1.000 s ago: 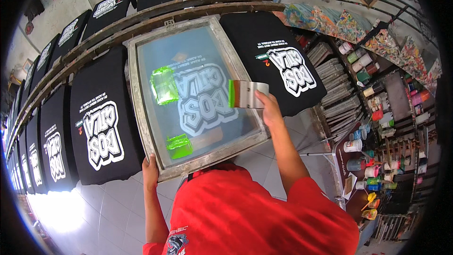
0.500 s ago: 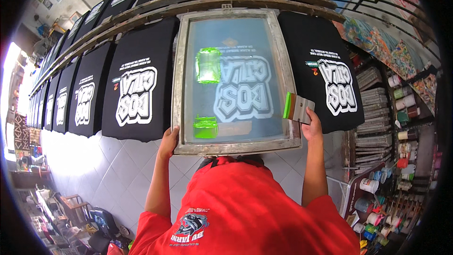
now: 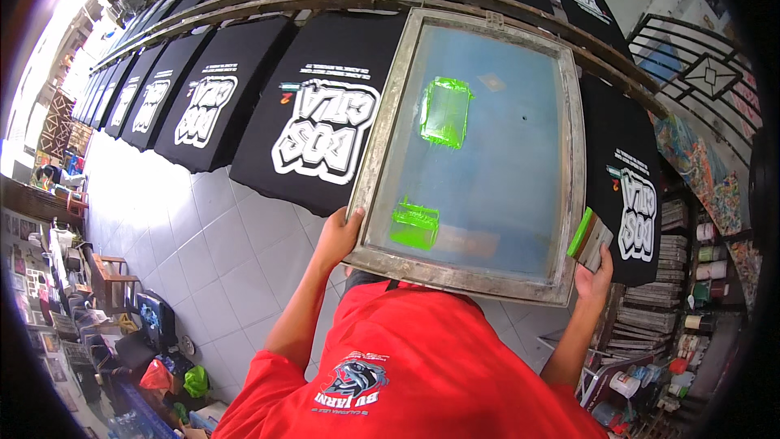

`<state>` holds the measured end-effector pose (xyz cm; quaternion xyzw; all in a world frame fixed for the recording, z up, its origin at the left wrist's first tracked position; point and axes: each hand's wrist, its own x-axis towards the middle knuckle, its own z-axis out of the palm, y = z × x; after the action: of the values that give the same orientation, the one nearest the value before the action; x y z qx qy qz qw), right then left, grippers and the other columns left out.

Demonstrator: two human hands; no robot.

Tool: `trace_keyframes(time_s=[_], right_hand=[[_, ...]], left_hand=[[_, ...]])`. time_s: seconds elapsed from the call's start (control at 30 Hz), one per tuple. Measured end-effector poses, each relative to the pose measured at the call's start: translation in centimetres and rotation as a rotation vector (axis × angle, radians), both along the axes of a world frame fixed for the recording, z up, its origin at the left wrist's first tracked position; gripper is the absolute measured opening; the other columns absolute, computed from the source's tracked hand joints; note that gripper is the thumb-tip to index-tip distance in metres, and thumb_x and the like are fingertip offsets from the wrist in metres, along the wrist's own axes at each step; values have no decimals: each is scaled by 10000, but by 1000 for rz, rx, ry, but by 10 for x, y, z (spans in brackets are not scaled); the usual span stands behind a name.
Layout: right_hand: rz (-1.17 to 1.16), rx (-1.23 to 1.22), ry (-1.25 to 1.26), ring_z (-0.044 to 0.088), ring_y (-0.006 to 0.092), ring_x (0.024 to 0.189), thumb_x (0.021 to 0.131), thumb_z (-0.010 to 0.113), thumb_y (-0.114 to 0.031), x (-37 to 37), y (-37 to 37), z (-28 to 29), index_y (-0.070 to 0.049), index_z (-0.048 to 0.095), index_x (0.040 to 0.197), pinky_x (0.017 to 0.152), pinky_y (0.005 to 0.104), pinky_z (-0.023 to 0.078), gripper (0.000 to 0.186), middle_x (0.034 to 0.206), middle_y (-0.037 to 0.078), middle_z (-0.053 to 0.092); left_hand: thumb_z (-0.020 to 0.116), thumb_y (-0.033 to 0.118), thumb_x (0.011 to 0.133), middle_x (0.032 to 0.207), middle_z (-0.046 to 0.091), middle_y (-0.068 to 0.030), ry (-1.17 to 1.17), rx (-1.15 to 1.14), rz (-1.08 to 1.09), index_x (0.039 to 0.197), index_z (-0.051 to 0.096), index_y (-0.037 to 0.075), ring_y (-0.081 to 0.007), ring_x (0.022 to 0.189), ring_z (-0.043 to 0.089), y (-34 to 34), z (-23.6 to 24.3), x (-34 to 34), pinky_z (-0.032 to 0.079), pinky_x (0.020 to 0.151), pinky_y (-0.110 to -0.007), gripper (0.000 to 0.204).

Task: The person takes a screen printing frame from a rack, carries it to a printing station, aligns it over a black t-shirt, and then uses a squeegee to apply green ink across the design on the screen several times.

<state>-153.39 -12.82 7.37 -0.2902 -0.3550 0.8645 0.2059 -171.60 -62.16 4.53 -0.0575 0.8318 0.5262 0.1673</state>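
Green-inked screen frame (image 3: 471, 146) in both hands, squeegee (image 3: 588, 239) half-hidden — shirt beneath covered

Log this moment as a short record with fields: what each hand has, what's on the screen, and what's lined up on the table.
Left hand: grips the lower left corner of the printing screen frame.
Right hand: holds a squeegee with a green-inked edge at the frame's lower right corner.
Screen mesh: blue, with two bright green ink patches.
Table row: black T-shirts with white lettering, laid side by side.
Floor: pale tiles.
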Motion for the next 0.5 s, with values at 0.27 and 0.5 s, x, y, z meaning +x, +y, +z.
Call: trace_keyframes(time_s=[0.27, 0.5], right_hand=[[0, -57, 74, 537, 249, 1138, 833, 634, -200, -81, -205, -13, -17, 543, 1191, 1031, 404, 365, 411, 1180, 98, 599], [101, -115, 81, 621, 233, 970, 850, 623, -177, -170, -361, -28, 6, 586, 1084, 887, 380, 475, 300, 1037, 120, 639]], left_hand=[[509, 341, 944, 875, 665, -184, 157, -142, 58, 1050, 603, -83, -208, 839, 615, -198, 5, -81, 472, 778, -355, 447], [491, 335, 961, 833, 612, -111, 110, -146, 2, 1045, 580, -93, -182, 780, 525, -357, 8, -144, 441, 748, -351, 445]])
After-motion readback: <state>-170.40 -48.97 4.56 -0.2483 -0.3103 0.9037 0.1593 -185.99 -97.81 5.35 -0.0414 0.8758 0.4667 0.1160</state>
